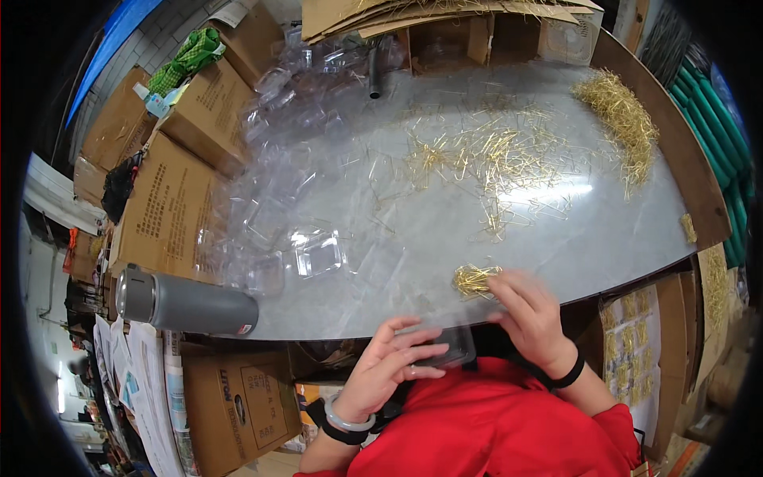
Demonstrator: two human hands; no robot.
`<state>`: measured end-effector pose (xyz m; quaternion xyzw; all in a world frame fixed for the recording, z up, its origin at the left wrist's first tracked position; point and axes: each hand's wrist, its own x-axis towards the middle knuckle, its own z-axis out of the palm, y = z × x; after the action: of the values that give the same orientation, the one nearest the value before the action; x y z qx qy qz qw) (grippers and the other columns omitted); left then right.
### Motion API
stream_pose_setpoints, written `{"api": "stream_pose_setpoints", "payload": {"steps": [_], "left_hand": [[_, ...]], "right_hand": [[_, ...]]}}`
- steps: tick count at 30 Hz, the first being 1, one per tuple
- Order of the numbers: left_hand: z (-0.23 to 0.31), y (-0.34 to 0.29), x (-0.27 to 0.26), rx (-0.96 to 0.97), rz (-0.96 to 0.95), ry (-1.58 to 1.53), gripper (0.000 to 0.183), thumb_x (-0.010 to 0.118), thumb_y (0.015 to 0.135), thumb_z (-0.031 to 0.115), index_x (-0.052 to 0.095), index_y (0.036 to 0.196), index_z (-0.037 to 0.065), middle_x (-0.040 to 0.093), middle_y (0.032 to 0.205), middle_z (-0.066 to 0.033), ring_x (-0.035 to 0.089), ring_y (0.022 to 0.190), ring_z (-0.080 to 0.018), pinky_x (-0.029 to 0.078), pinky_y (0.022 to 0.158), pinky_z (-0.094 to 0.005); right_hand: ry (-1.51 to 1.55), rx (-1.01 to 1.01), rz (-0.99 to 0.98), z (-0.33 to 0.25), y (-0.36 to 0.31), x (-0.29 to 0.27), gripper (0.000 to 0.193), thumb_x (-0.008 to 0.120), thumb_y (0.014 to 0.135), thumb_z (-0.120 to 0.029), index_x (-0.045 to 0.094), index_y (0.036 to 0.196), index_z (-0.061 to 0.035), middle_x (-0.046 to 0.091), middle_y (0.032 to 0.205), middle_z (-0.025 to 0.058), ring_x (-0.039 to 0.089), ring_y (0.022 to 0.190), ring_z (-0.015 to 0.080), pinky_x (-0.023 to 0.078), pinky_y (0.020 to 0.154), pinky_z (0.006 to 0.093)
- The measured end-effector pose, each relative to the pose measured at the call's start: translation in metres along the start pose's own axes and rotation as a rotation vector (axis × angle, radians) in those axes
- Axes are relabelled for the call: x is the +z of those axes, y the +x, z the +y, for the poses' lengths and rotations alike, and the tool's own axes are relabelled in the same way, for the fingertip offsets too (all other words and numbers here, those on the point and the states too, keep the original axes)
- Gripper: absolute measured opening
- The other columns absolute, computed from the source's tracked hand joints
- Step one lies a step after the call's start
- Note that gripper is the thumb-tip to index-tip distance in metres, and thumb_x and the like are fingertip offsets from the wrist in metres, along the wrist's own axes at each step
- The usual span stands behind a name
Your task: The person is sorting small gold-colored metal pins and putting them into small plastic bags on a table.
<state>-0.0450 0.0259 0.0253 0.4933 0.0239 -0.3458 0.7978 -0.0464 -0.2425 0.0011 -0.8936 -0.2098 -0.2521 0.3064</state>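
Gold wire bundle [472,281]: head view, on the tabletop [620,230] near its front edge, at the fingertips of the right hand [528,314]. No tie visible. My read: a lopsided pinch could let strands spring loose, since bent ends likely snag each other.
Front edge: bundle is close to it; a fast sweep could drag strands over.
Clear plastic box [457,348]: low by the front edge, just in front of the red top [493,421], in the left hand [397,354]. Could slip or tip; cause would be slick thin walls and support from one side only. Too hard a squeeze probably buckles it.
Loose wires [509,155]: crossed and scattered beyond the bundle. Pulling one likely brings neighbours along.
Clear box heap [278,171]: overlapping along the left side; looks light, so a bump could shift it.
Left hand state: fingers part-spread, closed over the box's left side; exact thumb contact hidden.
Right hand state: blurred, fingers extended, thumb apart from them, palm down. Fingertips at the bundle's right end; touching or just above, can't tell.
Hands: apart from each other, box between them.
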Motion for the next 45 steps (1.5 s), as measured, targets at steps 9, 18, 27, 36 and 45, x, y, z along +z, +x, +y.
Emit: {"api": "stream_pose_setpoints", "payload": {"steps": [9, 18, 27, 36, 45], "left_hand": [[-0.062, 0.012, -0.023, -0.246, -0.043, -0.263, 0.047, 0.040, 0.104, -0.001, 0.031, 0.150, 0.001, 0.043, 0.150, -0.0266, 0.048, 0.138, -0.0421, 0.044, 0.114, -0.0543], [-0.074, 0.024, -0.024, -0.169, -0.231, -0.468, 0.052, 0.049, 0.104, 0.000, 0.029, 0.152, 0.002, 0.044, 0.150, -0.0176, 0.046, 0.142, -0.0344, 0.039, 0.119, -0.0542], [-0.054, 0.003, -0.005, -0.100, -0.296, -0.235, 0.066, 0.047, 0.105, 0.000, 0.014, 0.162, 0.008, 0.035, 0.157, -0.0173, 0.044, 0.143, -0.0301, 0.042, 0.116, -0.0537], [-0.024, 0.061, -0.001, 0.192, -0.113, 0.237, 0.071, 0.057, 0.102, 0.005, 0.017, 0.161, 0.000, 0.052, 0.141, -0.0198, 0.063, 0.118, -0.0230, 0.057, 0.095, -0.0354], [-0.033, 0.071, 0.006, 0.762, 0.106, 1.284, 0.084, 0.077, 0.086, 0.025, 0.035, 0.151, -0.007, 0.035, 0.156, -0.0265, 0.029, 0.149, -0.0454, 0.029, 0.120, -0.0495]], "right_hand": [[-0.123, -0.025, -0.243, 0.018, -0.007, 0.030, 0.047, 0.063, 0.082, 0.001, 0.060, 0.129, 0.0014, 0.061, 0.133, 0.0159, 0.056, 0.130, 0.0362, 0.044, 0.113, 0.0470], [0.104, -0.144, -0.324, -0.016, -0.036, 0.025, 0.043, 0.062, 0.084, -0.003, 0.063, 0.127, 0.0026, 0.063, 0.127, 0.0187, 0.058, 0.127, 0.0370, 0.047, 0.111, 0.0478], [0.445, -0.107, -0.301, -0.025, -0.040, 0.014, 0.037, 0.070, 0.080, 0.004, 0.068, 0.117, -0.0010, 0.067, 0.118, 0.0157, 0.065, 0.113, 0.0356, 0.054, 0.100, 0.0454], [0.288, -0.024, -0.027, 0.007, 0.002, 0.039, 0.027, 0.070, 0.081, 0.005, 0.069, 0.106, -0.0031, 0.068, 0.111, 0.0127, 0.067, 0.107, 0.0338, 0.056, 0.091, 0.0416], [0.275, 0.053, 0.080, 0.006, 0.000, 0.039, 0.032, 0.070, 0.083, 0.006, 0.068, 0.114, -0.0028, 0.065, 0.119, 0.0145, 0.062, 0.118, 0.0368, 0.051, 0.101, 0.0452]]}}
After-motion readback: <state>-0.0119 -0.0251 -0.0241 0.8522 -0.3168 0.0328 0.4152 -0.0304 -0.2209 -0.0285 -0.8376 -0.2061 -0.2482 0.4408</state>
